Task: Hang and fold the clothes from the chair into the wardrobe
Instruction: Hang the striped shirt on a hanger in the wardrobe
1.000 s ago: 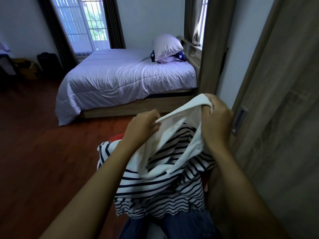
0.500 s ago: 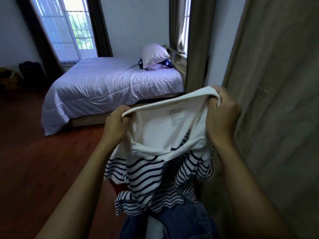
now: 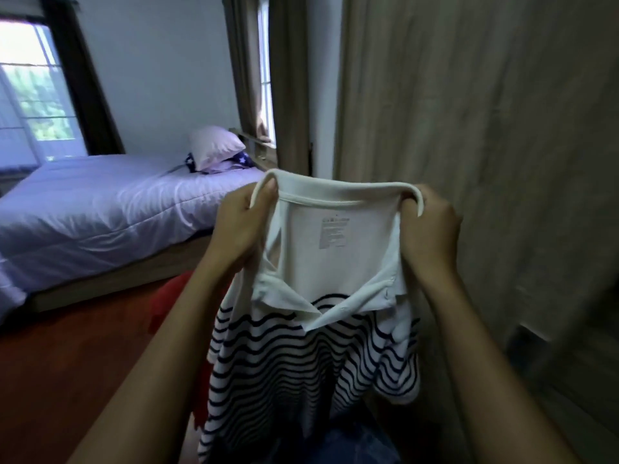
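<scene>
I hold a white polo shirt with dark blue stripes (image 3: 301, 356) up in front of me by its collar. My left hand (image 3: 243, 226) grips the collar's left end and my right hand (image 3: 428, 229) grips its right end, stretching the collar flat between them. The inside label faces me and the striped body hangs down. Below the shirt lies dark blue denim clothing (image 3: 355, 443), and a red piece (image 3: 167, 306) shows behind my left forearm. The wooden wardrobe door (image 3: 485, 162) stands shut on my right. The chair itself is hidden.
A bed with a pale lilac quilt (image 3: 100, 209) and a pillow (image 3: 214, 149) stands to the left. A bright window with dark curtains (image 3: 33, 95) fills the far left. Reddish wooden floor (image 3: 67, 363) lies between me and the bed.
Both hands lifted the shirt higher and pulled apart, spreading the collar wide. My view turned to the right and upward, so more of the wardrobe door shows.
</scene>
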### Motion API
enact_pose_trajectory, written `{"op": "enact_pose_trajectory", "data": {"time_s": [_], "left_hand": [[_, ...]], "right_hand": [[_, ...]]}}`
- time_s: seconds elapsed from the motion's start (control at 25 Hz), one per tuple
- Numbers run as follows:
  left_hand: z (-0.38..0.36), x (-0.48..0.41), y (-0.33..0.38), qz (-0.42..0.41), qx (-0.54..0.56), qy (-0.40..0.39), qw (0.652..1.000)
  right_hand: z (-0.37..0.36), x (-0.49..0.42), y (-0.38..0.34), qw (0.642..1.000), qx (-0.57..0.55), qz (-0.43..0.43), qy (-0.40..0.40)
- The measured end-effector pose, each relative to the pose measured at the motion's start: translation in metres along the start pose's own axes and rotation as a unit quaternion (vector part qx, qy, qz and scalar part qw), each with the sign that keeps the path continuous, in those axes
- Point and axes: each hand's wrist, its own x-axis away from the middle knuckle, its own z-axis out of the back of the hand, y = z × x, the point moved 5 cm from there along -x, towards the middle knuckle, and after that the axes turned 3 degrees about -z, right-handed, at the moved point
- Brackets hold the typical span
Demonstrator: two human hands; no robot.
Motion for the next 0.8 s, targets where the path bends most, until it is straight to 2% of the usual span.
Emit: {"op": "enact_pose_trajectory", "data": {"time_s": [0.16,0.28,0.4,0.48,0.6,0.72,0.8], "left_hand": [[-0.049,-0.017,0.080,-0.053,0.089,0.004,0.995],[-0.083,-0.022,0.126,-0.087,0.061,0.001,0.994],[-0.130,-0.016,0.169,-0.110,0.064,-0.039,0.991],[-0.160,-0.014,0.189,-0.108,0.075,-0.063,0.989],[-0.201,-0.011,0.213,-0.101,0.102,-0.084,0.986],[-0.234,-0.007,0.235,-0.103,0.074,-0.090,0.988],[-0.250,-0.008,0.242,-0.104,0.077,-0.086,0.988]], "right_hand": [[0.087,-0.019,0.000,0.998,0.040,-0.009,0.042],[0.135,-0.030,0.012,0.996,0.077,-0.038,0.021],[0.188,-0.038,0.035,0.991,0.084,-0.103,0.021],[0.215,-0.046,0.048,0.990,0.044,-0.133,0.012],[0.246,-0.052,0.056,0.982,-0.073,-0.175,-0.012],[0.276,-0.063,0.070,0.971,-0.135,-0.175,0.091],[0.282,-0.080,0.090,0.958,-0.134,-0.208,0.144]]}}
